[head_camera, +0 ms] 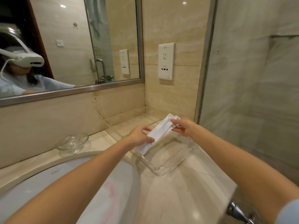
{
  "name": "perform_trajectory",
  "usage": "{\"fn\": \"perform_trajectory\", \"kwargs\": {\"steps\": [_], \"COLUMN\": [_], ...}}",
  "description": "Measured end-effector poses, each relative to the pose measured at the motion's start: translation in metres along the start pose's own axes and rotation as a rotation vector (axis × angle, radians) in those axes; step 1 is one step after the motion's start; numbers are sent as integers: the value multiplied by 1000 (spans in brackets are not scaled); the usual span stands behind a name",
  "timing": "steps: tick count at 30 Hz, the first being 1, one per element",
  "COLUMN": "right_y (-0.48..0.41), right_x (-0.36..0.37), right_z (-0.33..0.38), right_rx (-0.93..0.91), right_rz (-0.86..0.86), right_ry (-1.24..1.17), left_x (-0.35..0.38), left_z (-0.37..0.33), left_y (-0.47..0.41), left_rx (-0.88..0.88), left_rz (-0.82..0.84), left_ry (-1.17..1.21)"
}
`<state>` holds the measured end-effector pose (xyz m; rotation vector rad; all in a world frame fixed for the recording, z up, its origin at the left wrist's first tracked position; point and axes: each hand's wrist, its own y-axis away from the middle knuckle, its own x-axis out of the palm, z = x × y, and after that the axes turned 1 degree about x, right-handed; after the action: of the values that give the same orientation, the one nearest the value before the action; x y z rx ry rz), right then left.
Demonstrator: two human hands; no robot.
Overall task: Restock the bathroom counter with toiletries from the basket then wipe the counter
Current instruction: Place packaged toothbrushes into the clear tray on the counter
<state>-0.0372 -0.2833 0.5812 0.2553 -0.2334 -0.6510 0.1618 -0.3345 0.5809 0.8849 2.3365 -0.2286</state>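
Head view: we are holding bundle of slim white packets [159, 132] over clear acrylic tray [150, 166], bundle slanting across tray's far-left side. Left hand [139, 135] pinching bundle's lower end, right hand [183, 126] pinching upper end; hands apart, both clamped on packets. Lower end reaching down by tray's left rim; we cannot tell whether touching. Glass dish [72, 141] sitting left of tray on counter [186, 191], well apart. Sink basin [40, 177] lying near-left of tray.

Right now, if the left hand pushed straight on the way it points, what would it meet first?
The white packets that the left hand itself grips; past them, likely the right hand, though depth is unclear.
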Motion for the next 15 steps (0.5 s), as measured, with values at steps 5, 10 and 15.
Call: {"fn": "perform_trajectory", "kwargs": {"steps": [5, 10, 15], "right_y": [-31, -53, -59], "right_x": [9, 27, 33], "right_z": [-6, -21, -34], "right_rx": [31, -50, -374], "right_rz": [-72, -139, -327], "right_ry": [31, 215, 1104], "left_x": [16, 23, 23], "left_z": [11, 21, 28], "left_y": [-16, -27, -29], "left_rx": [162, 186, 274], "left_rz": [-55, -175, -219], "left_ry": [-597, -682, -720]}}
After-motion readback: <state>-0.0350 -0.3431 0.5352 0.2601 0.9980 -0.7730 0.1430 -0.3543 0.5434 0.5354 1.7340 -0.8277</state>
